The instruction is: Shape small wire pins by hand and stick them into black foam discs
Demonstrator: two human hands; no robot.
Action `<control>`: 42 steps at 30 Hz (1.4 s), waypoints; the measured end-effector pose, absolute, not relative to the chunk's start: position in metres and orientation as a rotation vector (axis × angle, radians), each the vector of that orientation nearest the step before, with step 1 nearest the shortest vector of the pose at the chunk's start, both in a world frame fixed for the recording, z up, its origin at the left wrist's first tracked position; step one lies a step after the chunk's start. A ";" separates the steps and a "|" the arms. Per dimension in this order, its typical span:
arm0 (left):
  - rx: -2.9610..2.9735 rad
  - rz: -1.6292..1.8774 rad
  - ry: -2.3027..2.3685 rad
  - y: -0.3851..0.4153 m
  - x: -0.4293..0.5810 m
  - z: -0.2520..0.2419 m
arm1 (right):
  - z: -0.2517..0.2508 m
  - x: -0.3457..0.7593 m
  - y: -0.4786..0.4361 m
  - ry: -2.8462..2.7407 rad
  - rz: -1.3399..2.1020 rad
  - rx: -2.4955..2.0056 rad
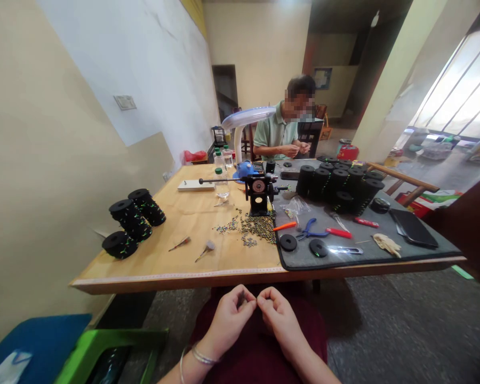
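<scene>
Above my lap and just short of the table's front edge, my left hand (231,316) and my right hand (279,319) meet at the fingertips. Both are closed in a pinch. Something small and dark shows in the curl of my left fingers, too small to name. Whatever my right fingertips pinch is hidden. Ahead on the wooden table (152,258) lie two feather-like pieces with thin dark stems, one reddish (180,243) and one pale (205,249). Beyond them is a spread of small dark pellet-like pieces (258,226) by a black clamp-like device (258,189).
Stacked black foam spools stand at left (130,218) and back right (340,181). A grey mat (264,264) carries blue pliers (312,229), an orange tool (285,226) and a phone-like black slab (414,228). A lamp (248,116) rises at the back. Another person (278,130) sits opposite.
</scene>
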State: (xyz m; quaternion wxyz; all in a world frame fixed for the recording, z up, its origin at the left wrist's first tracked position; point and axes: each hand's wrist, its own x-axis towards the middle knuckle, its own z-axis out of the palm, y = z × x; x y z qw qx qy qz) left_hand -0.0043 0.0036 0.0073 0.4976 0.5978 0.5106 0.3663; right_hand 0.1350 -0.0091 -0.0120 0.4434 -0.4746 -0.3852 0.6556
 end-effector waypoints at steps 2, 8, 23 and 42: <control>1.478 0.893 1.237 0.003 -0.005 0.008 | -0.012 0.136 -0.009 -1.010 1.634 -1.216; 1.300 0.886 1.090 0.003 -0.007 0.010 | -0.011 0.134 -0.010 -1.028 1.647 -1.234; 1.294 1.046 1.314 0.017 -0.024 0.000 | -0.009 0.135 -0.016 -0.885 1.621 -1.172; 1.212 0.851 1.196 0.014 -0.014 0.008 | -0.002 0.135 -0.016 -0.945 1.653 -1.200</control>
